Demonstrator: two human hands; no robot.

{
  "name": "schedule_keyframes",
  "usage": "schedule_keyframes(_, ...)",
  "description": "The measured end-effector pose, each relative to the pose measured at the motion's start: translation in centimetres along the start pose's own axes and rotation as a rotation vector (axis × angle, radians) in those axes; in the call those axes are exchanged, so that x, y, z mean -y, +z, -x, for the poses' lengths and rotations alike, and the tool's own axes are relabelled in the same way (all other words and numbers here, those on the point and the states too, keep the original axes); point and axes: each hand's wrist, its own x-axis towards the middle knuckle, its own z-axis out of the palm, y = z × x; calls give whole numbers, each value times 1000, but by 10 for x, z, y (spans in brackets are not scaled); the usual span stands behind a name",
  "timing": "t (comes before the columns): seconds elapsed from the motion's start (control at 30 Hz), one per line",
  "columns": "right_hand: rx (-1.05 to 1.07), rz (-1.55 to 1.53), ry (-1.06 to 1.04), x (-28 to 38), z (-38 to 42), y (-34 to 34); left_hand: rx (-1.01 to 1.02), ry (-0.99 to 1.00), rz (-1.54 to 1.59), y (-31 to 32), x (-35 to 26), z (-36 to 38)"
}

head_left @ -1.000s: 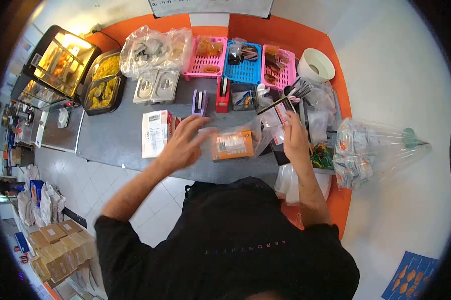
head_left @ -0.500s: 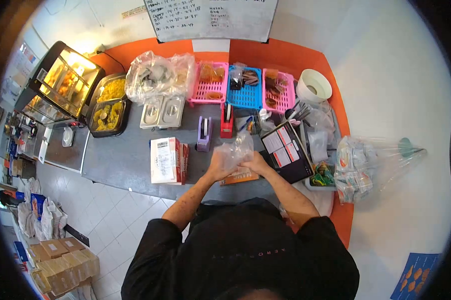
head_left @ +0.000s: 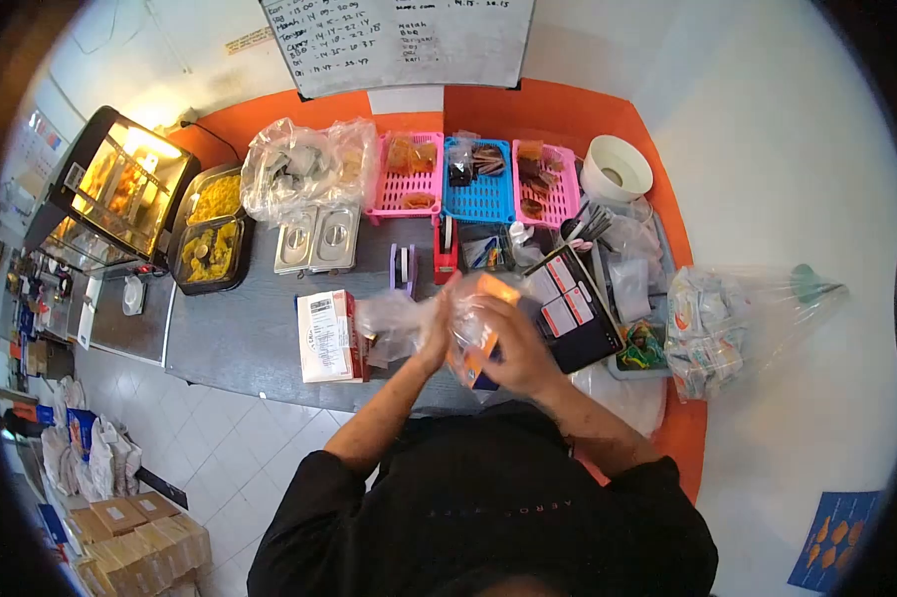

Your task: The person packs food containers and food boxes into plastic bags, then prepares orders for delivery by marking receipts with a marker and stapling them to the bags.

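Orange box (head_left: 484,344) is tilting between the person's hands, just left of the tablet (head_left: 568,310). The right hand (head_left: 518,346), nearer the tablet, is curling its fingers over the box and clamping it. The left hand (head_left: 435,340), on the side away from the tablet, is lying along the box with fingers together; whether it is gripping anything, I cannot tell. Clear plastic (head_left: 389,324) is bunching against both hands and trailing away from the tablet; blur is hiding how far it is enclosing the box. The step in hand is seemingly working the plastic and box together, and the next move is probably calling for a firm grip on both.

Well left of the tablet, a white box (head_left: 325,338) is resting on the table (head_left: 232,333). Beyond the tablet, to its left, a red dispenser (head_left: 446,254) and a blue basket (head_left: 478,205) are standing.
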Motion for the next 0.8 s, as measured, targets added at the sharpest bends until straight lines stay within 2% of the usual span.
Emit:
schedule_keyframes(0.03, -12, 124, -82, -17, 13, -12, 53, -56, 196, -5, -9, -3)
schedule_keyframes(0.07, 36, 265, -152, -36, 27, -23, 12, -71, 181, 18, -49, 3)
schedule_keyframes(0.1, 32, 260, -143, -45, 34, -30, 16, -73, 203, 13, -55, 0)
schedule_keyframes(0.17, 49, 351, -292, -59, 41, -38, 21, -207, 233, 30, -94, 8)
schedule_keyframes(0.23, -30, 273, -329, -79, 47, -23, 0, -294, 249, 40, -111, 17)
schedule_keyframes(0.3, -275, 175, -449, -86, 38, -9, -21, -369, 261, 51, -125, 22)
schedule_keyframes(0.33, -315, 174, -472, -76, 27, -10, -74, -413, 189, 57, -131, 27)
schedule_keyframes(0.37, -328, 169, -469, -74, 25, -4, -128, -456, 116, 59, -135, 28)
schedule_keyframes(0.4, -336, 39, -389, -72, 21, 2, -131, -453, 103, 55, -139, 27)
schedule_keyframes(0.43, -345, -29, -358, -70, 18, 10, -92, -454, -531, 47, -145, 23)
schedule_keyframes(0.47, -355, -99, -327, -68, 15, 18, -73, -433, -851, 33, -146, 20)
schedule_keyframes(0.5, -207, -476, -49, -62, 30, 36, -64, -420, -1172, 18, -146, 17)
schedule_keyframes(0.53, -42, -842, 235, -57, 44, 53, 21, 153, -1542, -8, -134, 15)
schedule_keyframes(0.57, 53, -1027, 370, -59, 45, 61, 126, 778, -1831, -24, -132, 10)
schedule_keyframes(0.6, 130, -1197, 527, -62, 46, 68, 260, 791, -1926, -19, -144, 10)
schedule_keyframes(0.63, 215, -1214, 522, -64, 49, 70, 402, 807, -2005, -14, -156, 9)
schedule_keyframes(0.67, 301, -1232, 524, -67, 54, 71, 280, 284, -1599, -17, -151, 14)
schedule_keyframes(0.7, 391, -1246, 522, -72, 54, 71, 220, 77, -1279, -37, -129, 22)
schedule_keyframes(0.73, 484, -1256, 506, -82, 48, 72, 103, -94, -872, -57, -107, 29)
schedule_keyframes(0.77, 537, -1134, 590, -108, 35, 78, -49, -202, -531, -77, -85, 37)
schedule_keyframes(0.8, 596, -1015, 669, -133, 22, 85, -56, -66, -822, -68, -75, 44)
